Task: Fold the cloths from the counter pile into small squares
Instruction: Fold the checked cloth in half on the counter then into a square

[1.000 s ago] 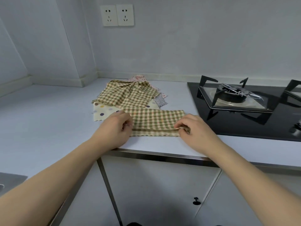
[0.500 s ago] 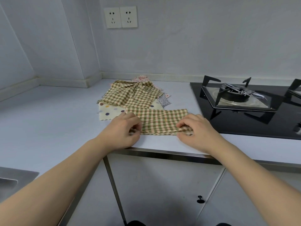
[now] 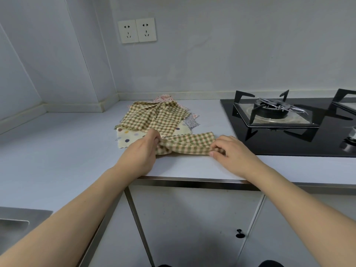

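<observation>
A green-and-cream checked cloth (image 3: 187,144) lies as a folded strip near the counter's front edge. My left hand (image 3: 141,151) pinches its left end, which is lifted and bunched. My right hand (image 3: 231,151) pinches the strip's right end against the counter. Behind it sits the pile (image 3: 154,117): a larger checked cloth on top, a cream polka-dot cloth (image 3: 131,136) under it, and a grey patterned cloth (image 3: 190,121) and a pink one (image 3: 163,97) showing at the edges.
A black gas hob (image 3: 285,120) with a burner and pan supports lies to the right of the cloths. A steel sink edge (image 3: 17,218) is at the lower left. Wall sockets (image 3: 136,30) are above the counter (image 3: 57,143). Cabinet doors (image 3: 192,224) are below.
My left hand has raised the strip's left end off the counter and drawn it rightward, bunching the cloth. The right hand stays pinching the right end. The camera view has shifted slightly.
</observation>
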### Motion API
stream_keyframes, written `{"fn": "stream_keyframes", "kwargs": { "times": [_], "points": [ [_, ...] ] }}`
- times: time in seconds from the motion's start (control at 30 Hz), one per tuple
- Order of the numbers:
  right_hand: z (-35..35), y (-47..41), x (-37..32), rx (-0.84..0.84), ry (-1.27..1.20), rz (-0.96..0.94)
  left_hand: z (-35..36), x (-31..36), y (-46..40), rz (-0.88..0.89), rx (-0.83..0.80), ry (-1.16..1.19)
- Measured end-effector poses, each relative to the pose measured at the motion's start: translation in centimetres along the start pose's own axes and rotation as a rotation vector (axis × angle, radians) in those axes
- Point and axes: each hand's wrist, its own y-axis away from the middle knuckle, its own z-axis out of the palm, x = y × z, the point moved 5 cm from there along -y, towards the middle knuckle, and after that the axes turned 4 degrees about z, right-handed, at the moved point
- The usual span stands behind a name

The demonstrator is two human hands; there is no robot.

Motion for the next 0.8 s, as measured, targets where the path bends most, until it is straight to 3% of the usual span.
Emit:
{"fn": "stream_keyframes", "kwargs": {
  "times": [0.13, 0.37, 0.6, 0.7, 0.8],
  "points": [
    [-0.4, 0.0, 0.2, 0.026, -0.068, 0.063, -0.6, 0.9, 0.0, 0.026, -0.027, -0.013],
    [-1.9, 0.1, 1.3, 0.124, -0.499, 0.264, -3.6, 2.5, -0.9, 0.012, 0.038, 0.056],
    [-7.0, -1.0, -0.8, 0.241, -1.067, 0.343, -6.3, 3.2, -2.3, -0.199, 0.107, 0.593],
    [-8.5, -2.4, -1.7, 0.228, -1.015, 0.381, -6.3, 3.4, -2.5, -0.272, 0.081, 0.771],
    [-8.8, -4.2, -1.4, 0.236, -0.786, 0.418, -5.2, 2.4, -2.4, -0.370, -0.033, 0.816]
  ]
}}
